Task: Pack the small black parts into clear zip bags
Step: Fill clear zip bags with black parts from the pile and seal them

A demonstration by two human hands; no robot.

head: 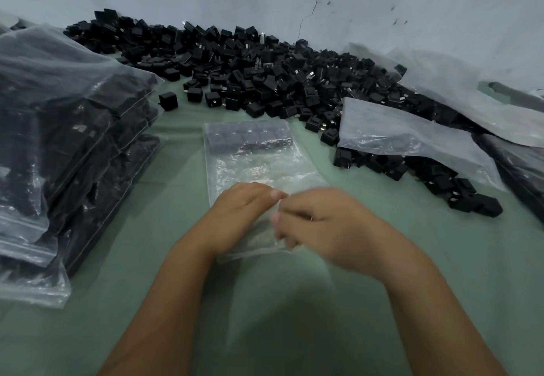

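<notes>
While a big pile [265,75] waits, packing runs midway.
Both hands [244,208] [318,219] pinch a part-filled bag [253,163] at its mouth; filled bags [67,140] stack left.

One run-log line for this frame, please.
step: handling bag mouth | left hand: on zip bag | right hand: on same bag | bag: partly filled | loose black parts: behind | packed bags: left

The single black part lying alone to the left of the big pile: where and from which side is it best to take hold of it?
Take the lone black part by its two flat side faces, coming down from above with the left hand, which is nearer. It is a small cube standing apart from the pile on the green table, so fingers have room on both sides. Avoid the small prong at its left edge.
</notes>
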